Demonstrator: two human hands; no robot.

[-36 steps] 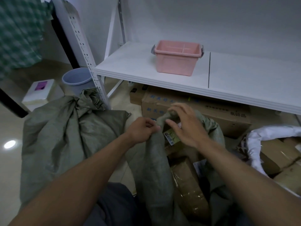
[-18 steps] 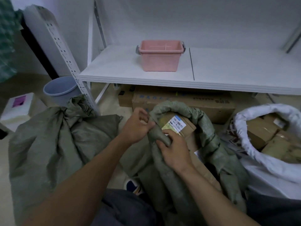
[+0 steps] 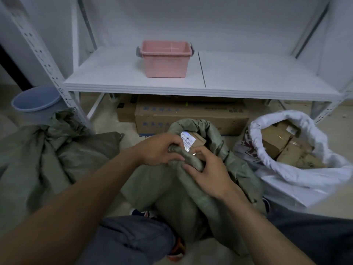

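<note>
Head view is showing both hands gripping the rolled rim of the grey-green woven sack (image 3: 191, 188): left hand (image 3: 156, 150) clutching the roll's left end, right hand (image 3: 208, 173) pinching its right. The labelled carton (image 3: 193, 140) is lying just beyond, nearer the left hand.

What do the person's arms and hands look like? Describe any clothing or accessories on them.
The left forearm and right forearm are bare to the picture's edge, with no sleeves showing. The left hand and right hand wear no gloves; no watch, bracelet or ring shows.
</note>
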